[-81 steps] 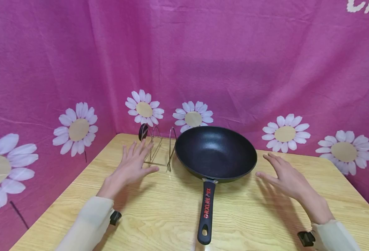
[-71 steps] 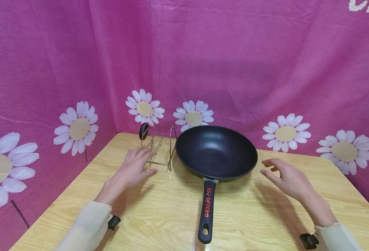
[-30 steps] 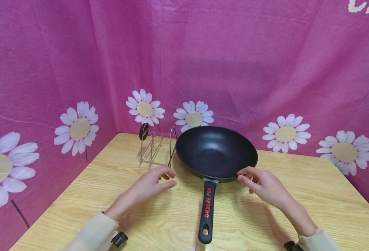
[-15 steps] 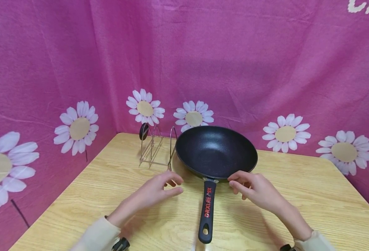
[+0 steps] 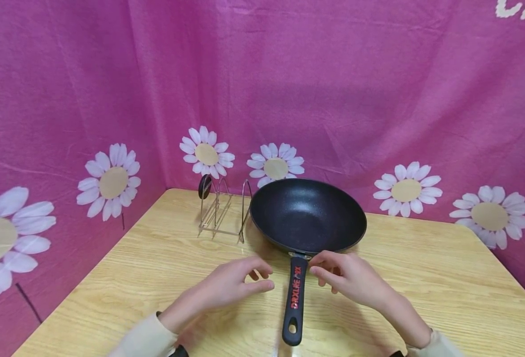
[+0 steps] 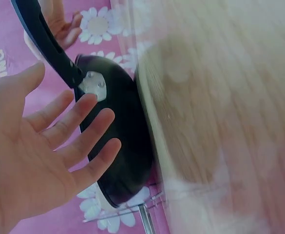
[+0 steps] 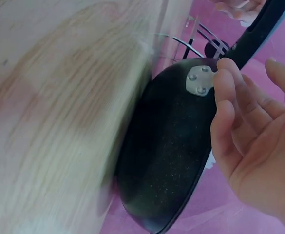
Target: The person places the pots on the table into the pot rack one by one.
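Note:
A black frying pan (image 5: 307,215) sits on the wooden table, its black handle (image 5: 295,302) with red lettering pointing toward me. Left of the handle, my left hand (image 5: 229,285) hovers with loosely bent fingers and holds nothing. My right hand (image 5: 352,277) is just right of the handle's upper end, thumb and fingers apart; whether a fingertip touches the handle, I cannot tell. In the left wrist view the left hand (image 6: 49,141) is spread beside the pan's underside (image 6: 118,131). The right wrist view has the right hand (image 7: 259,131) near the riveted bracket (image 7: 199,80).
A wire rack (image 5: 220,213) with a round black piece (image 5: 205,187) stands left of the pan, close to its rim. The light wooden table (image 5: 423,277) meets a pink cloth (image 5: 334,99) printed with white daisies at the back and left.
Both hands have come inward and nearer to me, from beside the rack and the pan's right rim to either side of the handle. The pan and rack have not moved.

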Demonstrator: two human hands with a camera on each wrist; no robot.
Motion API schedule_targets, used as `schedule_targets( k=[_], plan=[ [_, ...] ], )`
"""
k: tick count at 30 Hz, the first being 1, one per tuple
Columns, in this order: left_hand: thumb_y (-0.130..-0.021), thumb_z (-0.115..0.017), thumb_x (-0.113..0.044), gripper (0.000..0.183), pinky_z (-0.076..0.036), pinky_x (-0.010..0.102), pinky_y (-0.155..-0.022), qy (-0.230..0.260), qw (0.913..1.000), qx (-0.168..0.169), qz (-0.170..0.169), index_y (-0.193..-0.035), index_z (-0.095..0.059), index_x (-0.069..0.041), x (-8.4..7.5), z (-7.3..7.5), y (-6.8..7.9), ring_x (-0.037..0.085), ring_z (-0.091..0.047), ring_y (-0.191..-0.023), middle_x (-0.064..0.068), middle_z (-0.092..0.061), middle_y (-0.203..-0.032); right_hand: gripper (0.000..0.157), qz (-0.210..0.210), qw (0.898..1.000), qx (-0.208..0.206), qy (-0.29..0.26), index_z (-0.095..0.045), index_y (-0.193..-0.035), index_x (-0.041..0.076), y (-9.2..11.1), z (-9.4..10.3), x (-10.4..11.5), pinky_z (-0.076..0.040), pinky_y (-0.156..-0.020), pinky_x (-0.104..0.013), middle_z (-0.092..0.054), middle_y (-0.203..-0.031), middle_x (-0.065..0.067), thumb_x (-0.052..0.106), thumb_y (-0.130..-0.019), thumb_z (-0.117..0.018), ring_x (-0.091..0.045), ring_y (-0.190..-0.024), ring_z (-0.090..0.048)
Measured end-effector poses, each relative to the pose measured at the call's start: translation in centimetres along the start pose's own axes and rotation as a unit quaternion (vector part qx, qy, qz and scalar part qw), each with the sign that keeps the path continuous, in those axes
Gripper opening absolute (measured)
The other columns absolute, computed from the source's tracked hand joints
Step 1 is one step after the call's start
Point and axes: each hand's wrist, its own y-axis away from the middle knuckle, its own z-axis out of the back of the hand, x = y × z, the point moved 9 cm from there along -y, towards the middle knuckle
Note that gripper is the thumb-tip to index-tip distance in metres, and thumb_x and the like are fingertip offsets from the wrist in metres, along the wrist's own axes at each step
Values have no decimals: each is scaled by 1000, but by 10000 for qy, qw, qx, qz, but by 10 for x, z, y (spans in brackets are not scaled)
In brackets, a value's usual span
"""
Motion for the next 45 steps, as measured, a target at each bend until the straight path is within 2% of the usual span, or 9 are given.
schedule_targets(
  k=[5, 11, 19, 26, 30, 35, 38, 41, 45],
  plan=[
    [-98, -52, -54, 43, -51, 29, -85, 538, 9978, 330, 186, -123, -67, -21, -5, -9, 0, 6, -62, -98, -12, -67, -113, 22, -172, 9997, -57, 189, -68, -107, 22, -2, -3, -1, -44, -53, -23, -65, -72, 8, 40, -96, -63, -6, -54, -57],
    [-101, -47, -52, 44, -50, 30, -87, 1043, 9921, 629, 303, -128, -63, -21, -11, -20, 3, 9, -62, -99, -9, -66, -112, 30, -258, 9995, -22, 187, -68, -104, 21, -4, -12, -2, -46, -53, -24, -64, -69, 12, 49, -95, -60, -9, -53, -60],
    [-98, -57, -48, 40, -50, 25, -87, 1733, 9796, 1003, 165, -130, -56, -25, -27, -37, 6, 3, -62, -101, -11, -67, -107, 38, -598, 9981, 130, 2, -67, -104, 22, -6, -22, -8, -44, -54, -25, -66, -68, 10, 57, -95, -54, -14, -53, -62],
    [-97, -63, -40, 38, -50, 22, -83, 2004, 9733, 1123, -11, -131, -54, -26, -35, -47, 9, 2, -63, -94, -11, -67, -101, 37, -747, 9965, 353, -137, -64, -101, 25, -5, -33, -10, -43, -52, -27, -68, -67, 9, 58, -98, -49, -17, -49, -62],
    [-97, -62, -40, 39, -49, 22, -84, 2191, 9672, 1288, -11, -131, -52, -26, -35, -52, 9, 2, -65, -91, -11, -68, -97, 37, -754, 9923, 582, -793, -62, -99, 17, -6, -40, -9, -44, -45, -29, -69, -69, -1, 52, -101, -49, -21, -48, -60],
    [-99, -59, -36, 37, -48, 21, -89, 2731, 9483, 1607, -182, -130, -49, -17, -38, -62, 4, 2, -65, -95, -7, -69, -103, 37, -748, 9812, 796, -1589, -59, -99, 8, -9, -47, -7, -40, -38, -30, -67, -67, -7, 44, -102, -51, -16, -41, -50],
    [-100, -58, -35, 40, -47, 21, -91, 3002, 9378, 1723, -279, -132, -48, -12, -41, -67, 1, 3, -63, -100, -3, -68, -111, 36, -687, 9760, 871, -1875, -58, -99, 6, -10, -51, -8, -38, -37, -29, -62, -64, -6, 41, -103, -50, -13, -40, -44],
    [-100, -59, -36, 44, -48, 21, -90, 3135, 9335, 1722, -268, -132, -47, -8, -41, -70, -1, 3, -63, -100, -3, -69, -109, 37, -775, 9682, 923, -2191, -55, -98, 4, -10, -54, -11, -35, -38, -26, -54, -61, -2, 40, -104, -50, -11, -42, -40],
    [-99, -60, -38, 42, -49, 21, -87, 3205, 9314, 1716, -167, -126, -47, -8, -41, -72, -2, 2, -63, -94, -7, -68, -98, 37, -1117, 9507, 956, -2731, -50, -95, 4, -9, -57, -17, -30, -41, -22, -39, -60, 6, 40, -102, -52, -8, -45, -32]
  ],
)
